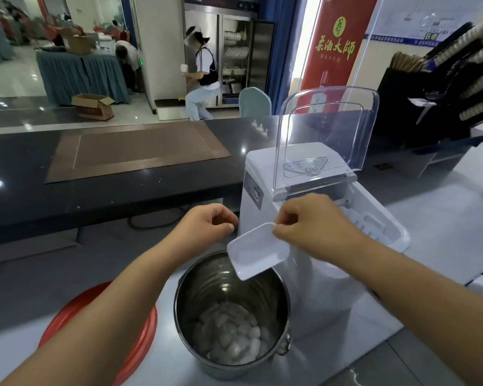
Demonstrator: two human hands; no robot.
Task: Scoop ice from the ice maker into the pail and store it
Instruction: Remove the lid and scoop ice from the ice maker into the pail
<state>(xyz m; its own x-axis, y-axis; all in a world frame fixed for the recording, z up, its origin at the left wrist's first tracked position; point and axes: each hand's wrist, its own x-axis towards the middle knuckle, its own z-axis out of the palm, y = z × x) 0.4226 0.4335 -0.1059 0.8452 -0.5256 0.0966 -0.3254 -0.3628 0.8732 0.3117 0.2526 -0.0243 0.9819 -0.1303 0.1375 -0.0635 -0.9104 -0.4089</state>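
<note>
Now the right grip (pixel 304 227) pinches the scoop (pixel 258 250), tilted just below it over the pail (pixel 207 282); the left grip (pixel 209 221) beside it curls loosely, empty. So light a pinch could drop the scoop inside.

Right hand (pixel 313 227) holds white scoop (pixel 258 250) over pail (pixel 229 316) of ice (pixel 232 335).

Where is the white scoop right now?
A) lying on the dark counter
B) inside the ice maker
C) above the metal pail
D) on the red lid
C: the right hand pinches the white scoop just above the open metal pail, which has ice cubes at its bottom.
</note>
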